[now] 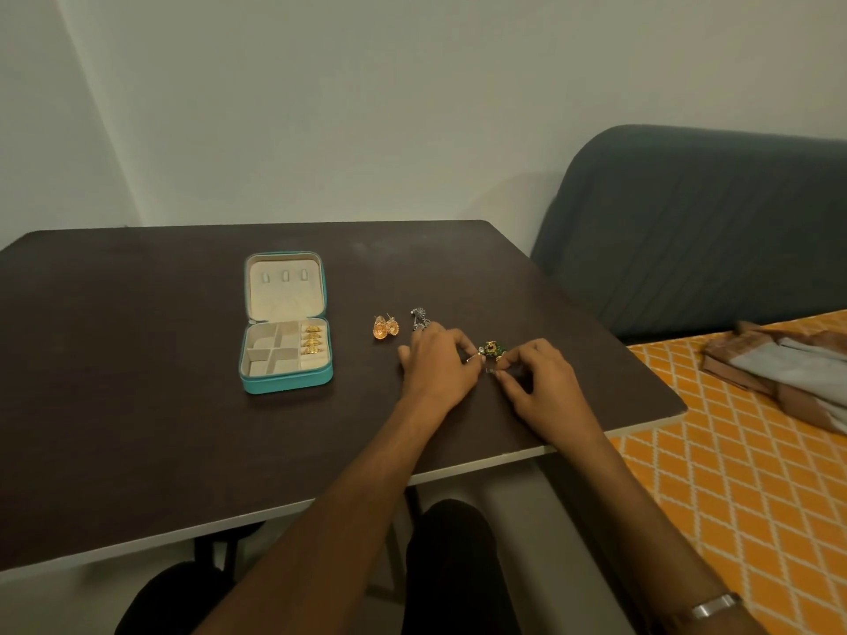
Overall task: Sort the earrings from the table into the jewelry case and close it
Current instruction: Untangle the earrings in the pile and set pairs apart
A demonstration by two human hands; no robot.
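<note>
An open teal jewelry case (286,382) lies on the dark table (137,405), with gold earrings (312,340) in its right compartment. Right of the case sit a pair of gold dome earrings (385,327) and a silver earring (418,317). My left hand (435,364) pinches the post of a green and gold earring (491,349) just above the table. My right hand (534,373) is close beside it, its fingertips pinched on a small piece that looks like the earring's back (489,371).
A dark blue sofa back (687,231) stands to the right of the table. An orange patterned cover (733,474) lies below it with folded cloth (788,373) on top. The table's front edge (458,472) runs across my forearms.
</note>
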